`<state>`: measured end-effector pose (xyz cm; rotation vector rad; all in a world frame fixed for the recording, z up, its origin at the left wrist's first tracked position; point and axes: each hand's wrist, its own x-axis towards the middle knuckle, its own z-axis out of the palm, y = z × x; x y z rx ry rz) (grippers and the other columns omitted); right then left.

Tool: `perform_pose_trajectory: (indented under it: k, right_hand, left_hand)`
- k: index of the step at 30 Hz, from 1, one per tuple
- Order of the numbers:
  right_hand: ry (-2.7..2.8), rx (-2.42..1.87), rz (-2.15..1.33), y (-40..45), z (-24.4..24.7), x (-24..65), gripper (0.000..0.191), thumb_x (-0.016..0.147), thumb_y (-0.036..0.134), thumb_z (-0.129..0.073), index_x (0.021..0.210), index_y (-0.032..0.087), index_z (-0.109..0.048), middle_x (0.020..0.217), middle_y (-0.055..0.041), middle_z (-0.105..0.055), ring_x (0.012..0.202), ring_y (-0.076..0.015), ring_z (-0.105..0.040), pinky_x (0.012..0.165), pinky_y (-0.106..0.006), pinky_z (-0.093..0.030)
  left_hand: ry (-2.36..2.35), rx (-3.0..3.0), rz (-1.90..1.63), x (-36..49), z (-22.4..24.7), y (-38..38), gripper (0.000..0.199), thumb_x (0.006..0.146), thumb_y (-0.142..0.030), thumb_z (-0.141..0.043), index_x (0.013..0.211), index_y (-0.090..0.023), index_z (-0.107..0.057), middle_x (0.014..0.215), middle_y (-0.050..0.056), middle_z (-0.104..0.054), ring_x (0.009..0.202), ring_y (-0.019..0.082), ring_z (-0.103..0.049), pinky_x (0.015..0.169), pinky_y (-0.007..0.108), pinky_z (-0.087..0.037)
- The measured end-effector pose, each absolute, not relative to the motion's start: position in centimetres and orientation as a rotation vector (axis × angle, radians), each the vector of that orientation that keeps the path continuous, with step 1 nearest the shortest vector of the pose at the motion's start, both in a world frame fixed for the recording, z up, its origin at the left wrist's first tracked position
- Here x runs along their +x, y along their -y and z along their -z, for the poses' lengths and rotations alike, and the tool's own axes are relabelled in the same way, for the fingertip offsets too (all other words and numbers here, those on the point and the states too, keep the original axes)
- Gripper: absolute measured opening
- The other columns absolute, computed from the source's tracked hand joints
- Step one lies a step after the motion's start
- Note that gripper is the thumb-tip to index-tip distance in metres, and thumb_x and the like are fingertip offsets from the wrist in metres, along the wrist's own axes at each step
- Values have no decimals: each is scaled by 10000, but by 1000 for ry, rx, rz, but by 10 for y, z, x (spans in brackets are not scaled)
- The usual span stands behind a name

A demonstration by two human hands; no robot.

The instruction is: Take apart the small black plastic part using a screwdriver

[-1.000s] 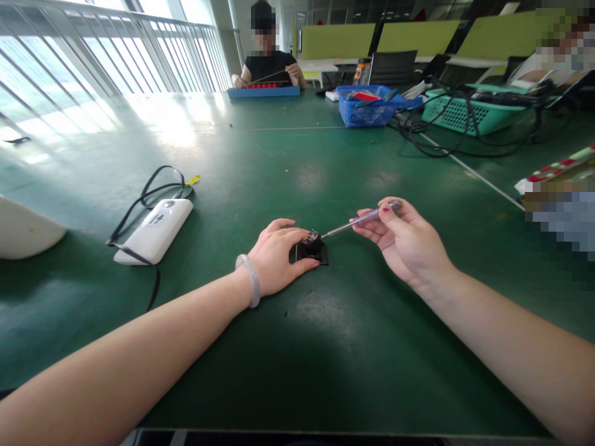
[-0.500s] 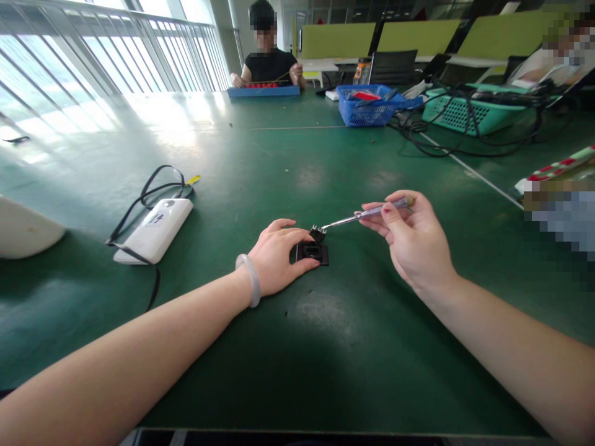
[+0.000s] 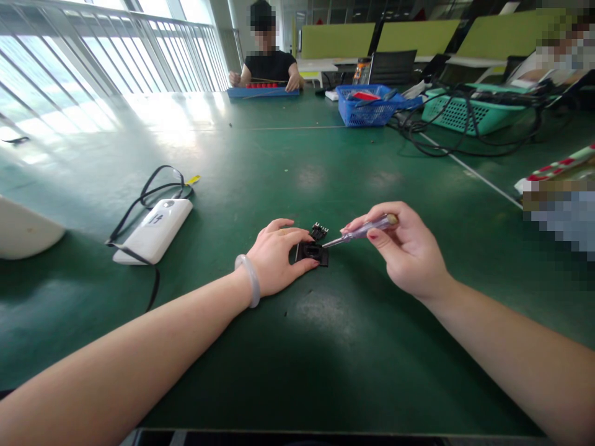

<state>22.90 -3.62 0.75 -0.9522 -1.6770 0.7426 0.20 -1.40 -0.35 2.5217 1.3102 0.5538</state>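
My left hand point(image 3: 281, 257) rests on the table with thumb and fingers closed round the left side of a small black device point(image 3: 312, 251), whose exact kind I cannot make out. Just behind the device lies a small black piece with a row of silvery metal points point(image 3: 319, 231), close to my fingertips. In my right hand point(image 3: 406, 251) is a screwdriver point(image 3: 365, 230) with a clear purplish handle, pinched between thumb and fingers. Its thin metal shaft slants down to the left. The tip is at the right rear edge of the black device; whether it touches is hard to tell.
On the left lie a white power bank point(image 3: 155, 230) with a black cable point(image 3: 147, 186) and a white rounded object point(image 3: 28, 229). A blue basket point(image 3: 369, 111), a green basket point(image 3: 474, 114) and tangled cables stand at the back. Across the table sits a person point(image 3: 269, 65) behind a blue tray point(image 3: 263, 92).
My right hand has moved left and downward, bringing the screwdriver tip from the metal-pointed piece to the device's edge. That piece now lies flatter and farther back. My left hand has stayed put.
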Motion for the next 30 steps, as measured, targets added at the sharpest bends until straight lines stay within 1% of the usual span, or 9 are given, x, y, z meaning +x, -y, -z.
perform_pose_trajectory:
  k: [4, 11, 18, 26, 30]
  right_hand:
    - [1696, -938, -665, 38, -7, 230, 99, 906, 215, -533, 1002, 235, -518, 913, -41, -687, 889, -223, -674, 859, -471, -528]
    - [1614, -777, -758, 38, -10, 231, 118, 909, 196, -528, 1017, 239, -510, 844, -18, -658, 836, -208, -670, 803, -433, -548]
    - [1685, -731, -764, 41, -10, 231, 110, 910, 195, -522, 1010, 241, -515, 862, -23, -653, 840, -206, -665, 793, -426, -552]
    - [1878, -759, -663, 45, -8, 235, 143, 889, 194, -547, 1016, 259, -546, 907, -32, -665, 865, -211, -670, 812, -419, -556]
    - [1934, -704, -640, 49, -8, 235, 213, 865, 152, -566, 1045, 267, -564, 958, -34, -679, 893, -215, -683, 814, -399, -566]
  left_hand:
    - [-1342, 2538, -553, 2, 3, 16, 388, 758, -468, -667, 1064, -231, -691, 1186, 35, -664, 1240, 339, -440, 1026, 531, -378]
    - [-1313, 2542, -555, 2, 3, 15, 392, 733, -455, -696, 1049, -222, -698, 1189, 35, -664, 1241, 328, -443, 1036, 509, -382]
    - [-1308, 2527, -529, 2, 4, 13, 432, 722, -480, -719, 1055, -207, -692, 1192, 56, -662, 1239, 325, -446, 1041, 504, -381]
    - [-1276, 2506, -532, 2, 4, 12, 426, 697, -441, -760, 1039, -196, -687, 1183, 69, -668, 1236, 329, -457, 1038, 502, -384]
    - [-1273, 2508, -526, 2, 4, 11, 440, 687, -430, -771, 1038, -180, -685, 1173, 86, -670, 1238, 327, -457, 1042, 491, -380]
